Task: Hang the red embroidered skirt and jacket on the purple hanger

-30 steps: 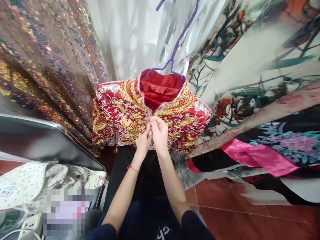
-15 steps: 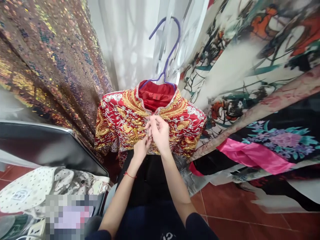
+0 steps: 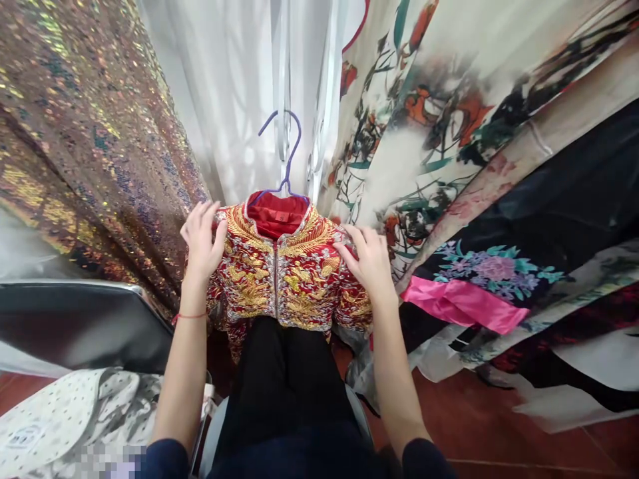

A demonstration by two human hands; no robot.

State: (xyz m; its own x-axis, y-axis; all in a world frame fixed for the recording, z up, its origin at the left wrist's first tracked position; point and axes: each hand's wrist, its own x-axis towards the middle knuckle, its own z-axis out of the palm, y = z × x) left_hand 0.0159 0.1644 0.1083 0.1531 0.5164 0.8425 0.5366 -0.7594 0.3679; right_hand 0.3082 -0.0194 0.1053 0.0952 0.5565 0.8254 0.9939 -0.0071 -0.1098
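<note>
A red jacket (image 3: pixel 304 279), heavily embroidered in gold and silver, sits upright over my knees on a purple hanger (image 3: pixel 294 153). Its stand-up collar is open at the top, showing the red lining and a small size label (image 3: pixel 281 217). The front edges meet along a straight line down the middle. My left hand (image 3: pixel 201 239) grips the shoulder on the left, thumb towards the front and fingers over the outer edge. On the opposite shoulder, my right hand (image 3: pixel 368 259) has its fingers over the top and its thumb in front. Some fingertips are hidden by the fabric.
A sequined gold curtain-like cloth (image 3: pixel 114 133) hangs at left, above a black chair back (image 3: pixel 80 326). White dotted fabric (image 3: pixel 54 416) lies below it. Patterned garments (image 3: pixel 399 153) and one with a pink sash (image 3: pixel 464 303) hang at right, over red floor tiles (image 3: pixel 449 419).
Both hands have left the middle of the jacket's front and moved apart, one to each shoulder. The jacket and hanger appear lower and further left in the picture.
</note>
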